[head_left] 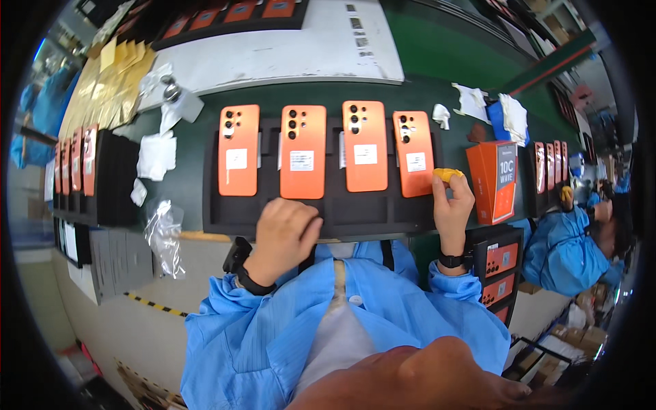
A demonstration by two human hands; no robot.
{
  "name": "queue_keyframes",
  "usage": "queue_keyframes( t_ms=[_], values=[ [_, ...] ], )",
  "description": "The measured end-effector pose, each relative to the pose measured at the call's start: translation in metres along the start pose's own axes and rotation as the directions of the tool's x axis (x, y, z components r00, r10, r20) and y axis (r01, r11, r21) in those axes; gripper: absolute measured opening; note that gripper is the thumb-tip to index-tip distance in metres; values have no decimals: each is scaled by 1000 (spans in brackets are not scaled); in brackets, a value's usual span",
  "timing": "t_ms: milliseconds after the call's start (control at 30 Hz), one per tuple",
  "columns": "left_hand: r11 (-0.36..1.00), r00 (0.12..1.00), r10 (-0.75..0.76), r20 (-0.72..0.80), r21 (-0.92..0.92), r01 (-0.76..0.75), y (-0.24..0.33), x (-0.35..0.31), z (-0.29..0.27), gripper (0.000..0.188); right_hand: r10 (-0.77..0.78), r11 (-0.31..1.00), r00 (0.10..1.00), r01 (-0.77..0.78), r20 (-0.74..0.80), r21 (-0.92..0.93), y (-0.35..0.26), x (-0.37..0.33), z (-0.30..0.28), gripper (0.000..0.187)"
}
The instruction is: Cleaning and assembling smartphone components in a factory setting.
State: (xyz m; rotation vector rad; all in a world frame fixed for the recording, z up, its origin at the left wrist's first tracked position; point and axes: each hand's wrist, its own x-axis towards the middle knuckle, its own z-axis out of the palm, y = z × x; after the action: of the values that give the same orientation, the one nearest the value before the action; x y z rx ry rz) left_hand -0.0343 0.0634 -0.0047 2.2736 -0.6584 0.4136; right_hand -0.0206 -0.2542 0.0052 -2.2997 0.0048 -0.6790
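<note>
Several orange smartphones lie in a row, backs up, on a black compartment tray; each has a white label. My left hand is curled closed over the tray's front edge, just below the second phone from the left. Its fingertips are hidden, so whatever it may hold does not show. At the tray's right end, my right hand pinches a small yellow cloth between thumb and fingers. That cloth is beside the lower right corner of the rightmost phone.
An orange box stands right of my right hand. Racks of phones stand at left and right. White wipes, a pump bottle and a plastic bag lie left. A co-worker sits at right.
</note>
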Motion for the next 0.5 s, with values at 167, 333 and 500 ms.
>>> queue_keyframes(
  t_ms=[167,333,500],
  values=[
    [1000,986,-25,162,-6,27,2,3,28,22,119,978,992,-122,-27,-172,32,5,-19,15],
    [993,984,-112,138,47,107,-1,5,33,24,26,959,997,-44,-70,-281,63,64,3,21],
    [984,965,-174,196,65,164,2,6,28,24,-210,848,977,172,-21,-502,99,113,35,22]
  ],
)
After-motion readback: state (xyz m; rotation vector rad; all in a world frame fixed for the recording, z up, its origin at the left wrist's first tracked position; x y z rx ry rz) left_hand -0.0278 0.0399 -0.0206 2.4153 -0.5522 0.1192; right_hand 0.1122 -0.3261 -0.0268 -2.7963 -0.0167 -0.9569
